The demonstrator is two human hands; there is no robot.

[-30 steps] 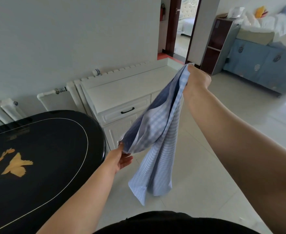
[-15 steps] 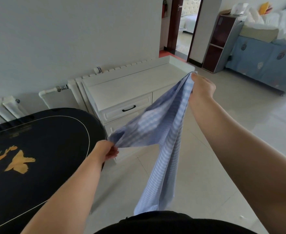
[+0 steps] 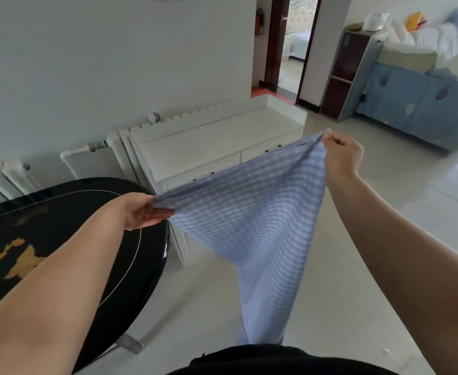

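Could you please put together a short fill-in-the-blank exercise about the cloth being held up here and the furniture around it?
1. The left hand and the right hand each hold a corner of a checked cloth coloured white and ____.
2. The left hand pinches its corner near the edge of a glossy ____ table.
3. Behind the cloth stands a low ____ cabinet.

Missing words: blue; black; white.
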